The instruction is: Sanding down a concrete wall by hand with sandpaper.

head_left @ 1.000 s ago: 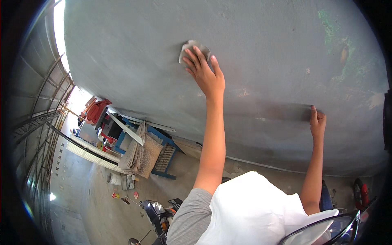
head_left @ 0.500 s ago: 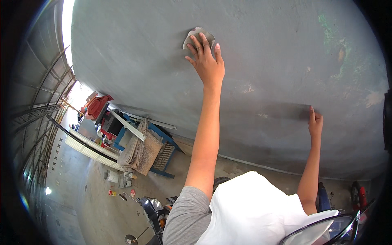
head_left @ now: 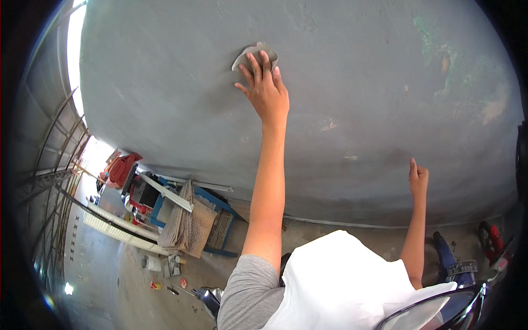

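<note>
Against a large grey wall, my left hand presses a curled grey sheet of sandpaper with its fingers spread over it. The sheet's pale upper and left edges lift a little around the fingertips. That arm reaches far up, nearly straight. Lower down on the right, my right hand is closed, one digit pointing up. No object shows in it, though the inside of the fist is hidden. Whether it touches the wall, I cannot tell.
Worn green paint and pale patches mark the wall. Left of me stand a blue-framed rack draped with patterned cloth, and red chairs. Motorcycles are parked below: a dark one and a blue one.
The view has shifted a little. My left hand has slid slightly left along the wall with the sandpaper. My right hand is lower, and the dark shadow beside it has faded.
</note>
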`<state>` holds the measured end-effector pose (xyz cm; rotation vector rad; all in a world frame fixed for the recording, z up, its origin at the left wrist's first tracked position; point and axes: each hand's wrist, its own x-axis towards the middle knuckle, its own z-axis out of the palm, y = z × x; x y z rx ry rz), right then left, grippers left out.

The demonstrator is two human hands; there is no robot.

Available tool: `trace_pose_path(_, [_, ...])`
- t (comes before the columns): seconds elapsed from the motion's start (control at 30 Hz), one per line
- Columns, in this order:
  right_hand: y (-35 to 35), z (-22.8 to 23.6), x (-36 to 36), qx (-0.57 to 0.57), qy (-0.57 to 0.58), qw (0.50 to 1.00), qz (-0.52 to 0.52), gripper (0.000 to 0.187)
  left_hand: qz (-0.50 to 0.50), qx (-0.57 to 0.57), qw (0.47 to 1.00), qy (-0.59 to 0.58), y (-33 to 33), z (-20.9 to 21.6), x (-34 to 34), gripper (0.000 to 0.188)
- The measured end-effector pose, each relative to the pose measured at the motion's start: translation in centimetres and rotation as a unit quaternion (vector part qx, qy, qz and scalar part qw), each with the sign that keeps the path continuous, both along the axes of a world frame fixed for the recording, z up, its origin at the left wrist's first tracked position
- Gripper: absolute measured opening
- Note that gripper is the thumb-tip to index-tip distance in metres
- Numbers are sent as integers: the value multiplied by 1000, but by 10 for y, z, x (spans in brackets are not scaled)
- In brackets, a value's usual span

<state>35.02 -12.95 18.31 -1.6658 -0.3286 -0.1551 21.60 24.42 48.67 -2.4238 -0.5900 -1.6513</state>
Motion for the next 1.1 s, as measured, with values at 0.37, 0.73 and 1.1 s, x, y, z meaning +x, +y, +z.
trace_pose_path(0.37, [41, 29, -72, -65, -1, 997, 48, 47, -282, -138, 937, 154, -60, -161, -51, 44])
trace_pose_path(0.73, [79, 13, -140, 1, 131, 926, 353, 72, -487, -621, 597, 142, -86, -312, -103, 67])
trace_pose_path(1.1, [76, 10, -149, -38, 169, 919, 353, 39, -502, -643, 542, 201, -84, -331, -113, 67])
